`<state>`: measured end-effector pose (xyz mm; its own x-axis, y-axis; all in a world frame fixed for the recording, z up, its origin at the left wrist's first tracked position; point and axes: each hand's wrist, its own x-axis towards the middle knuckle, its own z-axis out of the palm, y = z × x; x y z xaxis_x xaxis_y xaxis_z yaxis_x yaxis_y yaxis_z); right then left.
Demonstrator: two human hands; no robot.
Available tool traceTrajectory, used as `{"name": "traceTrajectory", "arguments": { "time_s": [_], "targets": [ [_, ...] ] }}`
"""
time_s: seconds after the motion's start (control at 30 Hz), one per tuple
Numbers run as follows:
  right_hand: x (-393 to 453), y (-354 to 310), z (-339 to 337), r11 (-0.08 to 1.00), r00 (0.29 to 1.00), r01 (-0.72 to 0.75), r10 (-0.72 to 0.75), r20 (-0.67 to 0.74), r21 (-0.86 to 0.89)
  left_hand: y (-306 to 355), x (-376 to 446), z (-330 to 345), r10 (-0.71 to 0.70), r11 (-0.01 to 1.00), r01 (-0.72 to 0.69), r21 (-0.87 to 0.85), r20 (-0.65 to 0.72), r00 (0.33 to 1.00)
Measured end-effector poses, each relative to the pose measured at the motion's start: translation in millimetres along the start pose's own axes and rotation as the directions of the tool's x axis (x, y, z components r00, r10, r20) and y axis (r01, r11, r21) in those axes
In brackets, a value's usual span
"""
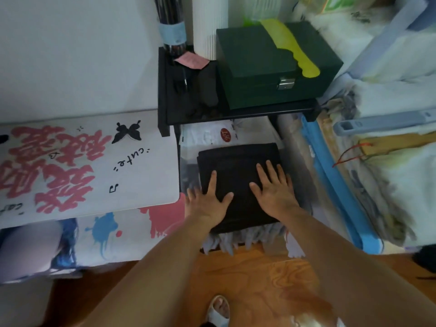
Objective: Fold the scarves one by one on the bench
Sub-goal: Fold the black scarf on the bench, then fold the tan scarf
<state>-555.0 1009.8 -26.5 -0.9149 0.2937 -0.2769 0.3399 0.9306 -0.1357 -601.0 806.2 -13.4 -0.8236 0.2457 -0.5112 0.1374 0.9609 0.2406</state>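
Both hands lying flat, fingers spread, gripping nothing.
Left hand (207,201) and right hand (273,190) pressing folded black scarf (238,161); bench underneath hidden, fringe (245,239) blurred.

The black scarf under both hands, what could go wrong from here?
1. The folded black scarf sits on a light fringed cloth hanging over the front edge; a forward push could slide both toward the wooden floor.
2. The left hand and right hand press flat with no grip, so the layers may spring open when lifted.
3. The black shelf overhangs close behind.
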Motion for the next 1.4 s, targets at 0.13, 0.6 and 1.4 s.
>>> {"name": "traceTrajectory", "arguments": {
  "time_s": [0.13,0.6,1.4],
  "targets": [
    [-46,-7,-23,0.991,0.991,-0.13,0.13,-0.023,-0.021,-19,-49,-8,0.088,0.987,-0.073,0.141,-0.1,0.991],
    [-185,-282,20,0.837,0.919,0.367,-0.394,-0.02,0.406,-219,-228,11,-0.097,0.882,0.132,-0.453,0.101,0.99],
    [-597,-582,298,0.902,0.705,-0.049,-0.274,0.654,0.43,-741,-623,336,-0.703,0.416,0.761,-0.497,0.355,0.616]
  ]
}}
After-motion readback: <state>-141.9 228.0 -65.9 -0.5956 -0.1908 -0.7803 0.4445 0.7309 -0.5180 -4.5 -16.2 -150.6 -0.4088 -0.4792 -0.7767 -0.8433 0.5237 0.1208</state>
